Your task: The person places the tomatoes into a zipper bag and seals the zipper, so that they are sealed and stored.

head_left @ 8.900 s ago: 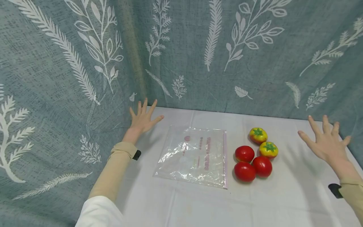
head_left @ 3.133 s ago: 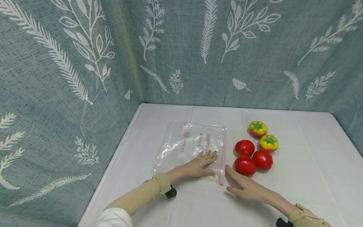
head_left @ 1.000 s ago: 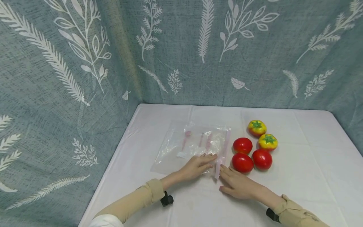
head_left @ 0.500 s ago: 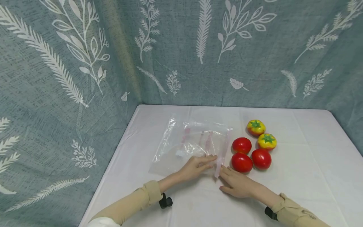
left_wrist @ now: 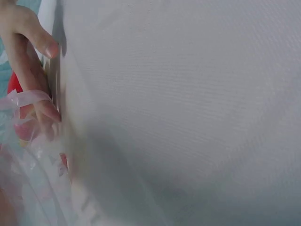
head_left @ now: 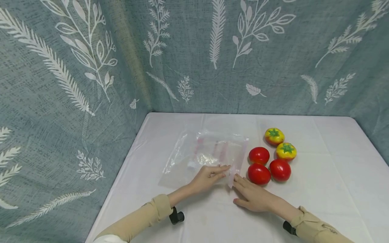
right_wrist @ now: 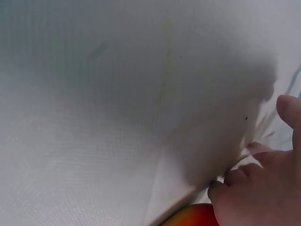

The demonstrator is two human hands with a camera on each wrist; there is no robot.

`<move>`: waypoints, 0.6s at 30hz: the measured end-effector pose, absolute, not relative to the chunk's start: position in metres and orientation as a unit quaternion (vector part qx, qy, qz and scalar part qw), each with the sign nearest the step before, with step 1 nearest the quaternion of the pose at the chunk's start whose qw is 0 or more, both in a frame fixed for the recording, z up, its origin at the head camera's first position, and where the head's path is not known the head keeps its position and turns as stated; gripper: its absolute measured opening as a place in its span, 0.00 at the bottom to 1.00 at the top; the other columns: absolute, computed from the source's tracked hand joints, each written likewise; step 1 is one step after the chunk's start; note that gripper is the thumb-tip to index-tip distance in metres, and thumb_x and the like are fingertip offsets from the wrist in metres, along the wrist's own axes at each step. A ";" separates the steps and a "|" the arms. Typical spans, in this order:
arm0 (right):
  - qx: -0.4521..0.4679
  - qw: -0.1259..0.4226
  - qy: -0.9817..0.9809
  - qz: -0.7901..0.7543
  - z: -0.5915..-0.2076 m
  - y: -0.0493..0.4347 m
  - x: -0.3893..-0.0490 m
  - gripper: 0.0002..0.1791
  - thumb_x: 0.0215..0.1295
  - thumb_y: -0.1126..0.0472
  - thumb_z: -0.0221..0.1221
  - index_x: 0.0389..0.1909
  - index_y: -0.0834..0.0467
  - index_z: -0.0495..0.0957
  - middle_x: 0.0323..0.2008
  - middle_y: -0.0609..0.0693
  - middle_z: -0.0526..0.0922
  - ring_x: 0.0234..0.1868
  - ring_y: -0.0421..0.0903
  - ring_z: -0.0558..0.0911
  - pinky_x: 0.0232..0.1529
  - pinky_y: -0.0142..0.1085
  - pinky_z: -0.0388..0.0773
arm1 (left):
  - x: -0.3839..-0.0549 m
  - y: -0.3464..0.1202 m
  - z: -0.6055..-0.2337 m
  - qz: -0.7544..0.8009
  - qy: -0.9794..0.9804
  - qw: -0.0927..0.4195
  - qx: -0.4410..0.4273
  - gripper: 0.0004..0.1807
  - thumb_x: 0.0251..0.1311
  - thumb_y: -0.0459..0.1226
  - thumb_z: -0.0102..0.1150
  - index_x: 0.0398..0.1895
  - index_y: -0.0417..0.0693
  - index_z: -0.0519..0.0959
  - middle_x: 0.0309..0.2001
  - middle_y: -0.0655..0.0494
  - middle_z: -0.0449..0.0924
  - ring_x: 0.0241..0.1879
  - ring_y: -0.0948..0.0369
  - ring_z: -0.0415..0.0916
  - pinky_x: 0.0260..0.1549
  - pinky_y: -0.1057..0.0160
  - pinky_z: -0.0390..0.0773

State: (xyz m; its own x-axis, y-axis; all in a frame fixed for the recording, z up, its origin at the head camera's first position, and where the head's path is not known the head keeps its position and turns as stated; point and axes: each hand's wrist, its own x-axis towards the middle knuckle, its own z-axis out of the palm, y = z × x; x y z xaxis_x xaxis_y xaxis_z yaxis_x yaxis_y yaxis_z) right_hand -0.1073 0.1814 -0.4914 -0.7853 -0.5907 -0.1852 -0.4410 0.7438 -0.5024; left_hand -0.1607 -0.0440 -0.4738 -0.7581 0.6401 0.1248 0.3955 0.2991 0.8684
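A clear zip-lock bag with faint pink print lies on the white table, its pink-edged mouth toward the right. At the near corner of that mouth, my left hand pinches the film, which stands a little off the table. Opposite it, my right hand lies low with straight fingers touching the mouth edge. In the left wrist view, the pink strip crosses the right hand's fingers. The fingertips of the left hand are partly hidden. Red tomatoes lie just beyond the right hand, apart from the bag.
Two yellow-and-red fruits with green star-shaped tops, the nearer one close to the tomatoes, sit toward the back. A blue-green curtain with white leaf patterns hangs behind and left of the table.
Both hands have come in from the table's sides to the bag's mouth. Over the last second the film has lifted and crumpled near the left hand, and the mouth's near corner has shifted slightly left.
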 end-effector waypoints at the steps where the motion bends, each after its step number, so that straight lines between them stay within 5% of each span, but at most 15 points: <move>1: -0.277 0.171 0.919 -0.224 -0.492 0.181 -0.107 0.39 0.63 0.44 0.57 0.71 0.56 0.58 0.73 0.53 0.56 0.74 0.54 0.57 0.69 0.53 0.60 | -0.161 -0.044 -0.474 0.498 0.797 0.119 0.320 0.19 0.64 0.35 0.54 0.59 0.44 0.75 0.60 0.45 0.73 0.63 0.48 0.68 0.67 0.52 0.64; 6: -0.263 0.177 0.922 -0.221 -0.491 0.181 -0.109 0.41 0.63 0.41 0.56 0.71 0.56 0.57 0.73 0.53 0.58 0.73 0.53 0.59 0.70 0.52 0.61 | -0.160 -0.046 -0.478 0.527 0.789 0.095 0.303 0.17 0.64 0.34 0.55 0.56 0.40 0.77 0.58 0.45 0.75 0.61 0.49 0.72 0.62 0.54 0.70; 18: -0.240 0.190 0.923 -0.231 -0.488 0.177 -0.109 0.41 0.62 0.41 0.57 0.71 0.57 0.58 0.72 0.54 0.60 0.72 0.55 0.61 0.69 0.53 0.61 | -0.154 -0.045 -0.476 0.563 0.771 0.063 0.292 0.17 0.62 0.33 0.57 0.54 0.39 0.78 0.57 0.45 0.77 0.62 0.44 0.69 0.65 0.53 0.67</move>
State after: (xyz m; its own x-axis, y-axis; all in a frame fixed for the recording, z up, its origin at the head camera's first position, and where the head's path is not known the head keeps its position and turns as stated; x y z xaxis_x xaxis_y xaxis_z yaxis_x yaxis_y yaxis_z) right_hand -0.1089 0.1770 -0.4879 -0.8126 -0.5313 -0.2394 -0.3558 0.7777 -0.5183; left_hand -0.1545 -0.0446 -0.4763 -0.8218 0.5207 0.2316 0.3789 0.1958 0.9045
